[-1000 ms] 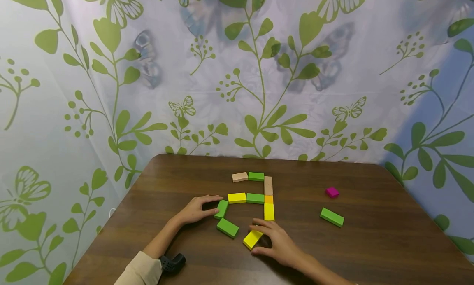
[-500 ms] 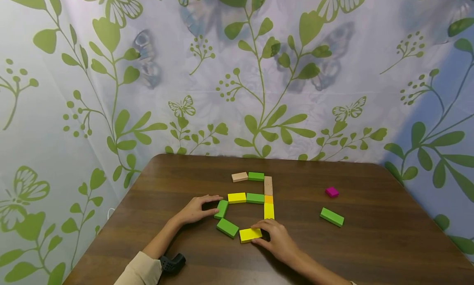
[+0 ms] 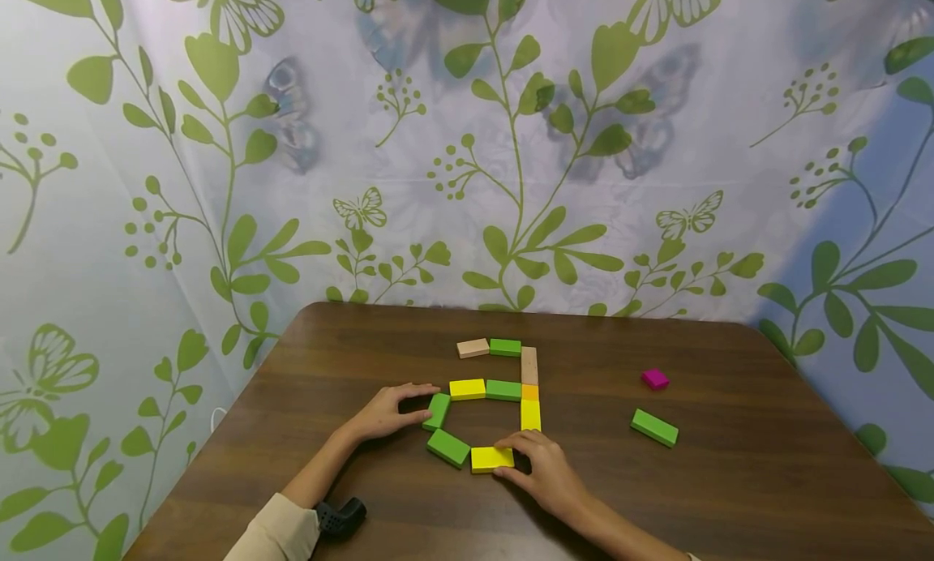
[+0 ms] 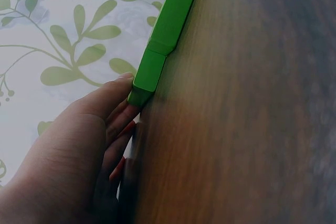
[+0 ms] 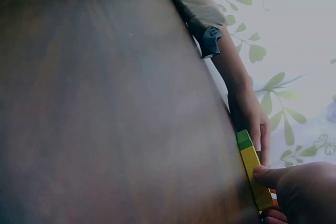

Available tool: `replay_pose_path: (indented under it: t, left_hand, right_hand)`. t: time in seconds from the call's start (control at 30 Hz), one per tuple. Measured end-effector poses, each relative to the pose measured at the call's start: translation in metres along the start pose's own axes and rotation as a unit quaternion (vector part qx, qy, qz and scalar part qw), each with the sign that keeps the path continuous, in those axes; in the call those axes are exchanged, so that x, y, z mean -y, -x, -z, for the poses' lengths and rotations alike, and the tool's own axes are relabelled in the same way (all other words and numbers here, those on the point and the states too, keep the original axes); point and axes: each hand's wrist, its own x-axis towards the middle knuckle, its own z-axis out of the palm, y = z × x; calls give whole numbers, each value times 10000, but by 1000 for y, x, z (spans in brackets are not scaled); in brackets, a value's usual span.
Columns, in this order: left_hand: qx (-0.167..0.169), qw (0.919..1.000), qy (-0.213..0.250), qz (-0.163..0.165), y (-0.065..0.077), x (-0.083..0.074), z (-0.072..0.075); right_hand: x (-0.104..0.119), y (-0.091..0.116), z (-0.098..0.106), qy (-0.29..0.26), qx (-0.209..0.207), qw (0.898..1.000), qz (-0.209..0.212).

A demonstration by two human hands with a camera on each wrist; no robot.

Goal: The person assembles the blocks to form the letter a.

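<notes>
My right hand (image 3: 543, 470) pinches a yellow block (image 3: 486, 460) between thumb and fingers, flat on the table. The block's left end meets a slanted green block (image 3: 448, 448), as the right wrist view also suggests with a green block (image 5: 244, 139) at the end of the yellow block (image 5: 253, 174). My left hand (image 3: 390, 413) rests with fairly straight fingers against another green block (image 3: 437, 412); in the left wrist view, thumb and fingertips touch that block's end (image 4: 139, 94). Behind lie a yellow block (image 3: 467, 390) and a green block (image 3: 503, 391) in a row.
A column of a plain wooden block (image 3: 529, 366), an orange one (image 3: 529, 392) and a yellow one (image 3: 530, 415) stands right. Farther back are a wooden block (image 3: 473, 349) and a green one (image 3: 505, 348). A magenta block (image 3: 654, 379) and green block (image 3: 654, 428) lie apart.
My right hand has turned the yellow block from a slant to nearly level and slid it up against the slanted green block. The left hand has stayed in place.
</notes>
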Motion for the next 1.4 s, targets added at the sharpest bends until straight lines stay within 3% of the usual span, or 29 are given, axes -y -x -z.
replay_pose_path:
  t: [0.33,0.5,0.67,0.8,1.03,1.13,1.23,1.4]
  left_hand:
    - [-31,10000,2,-2,1,2,-2]
    - [-23,10000,25,20,1,2,-2]
    - [-13,10000,41,36,0,2,-2]
    - [25,10000,16,24,0,3,-2]
    - [-20,10000,-48,-50,0,3,-1]
    - [-25,9999,-93,-107,1,2,-1]
    - [-8,9999,-76,-97,1,3,-1]
    - [-27,10000,-38,-65,1,3,-1]
  right_hand:
    - [-1,2,-1,-66,-61,9999,82]
    - [-4,-1,5,-219,-306,9992,121]
    - [-19,-14,28,-98,-666,9974,240]
    - [-44,-25,56,-11,-832,9964,160]
    - [-114,-30,100,540,-1857,9799,-481]
    - [-141,-22,113,841,-2021,9715,-915]
    - [-162,-11,123,1092,-1943,9656,-1336]
    - [-178,3,132,1188,-1452,9620,-1985]
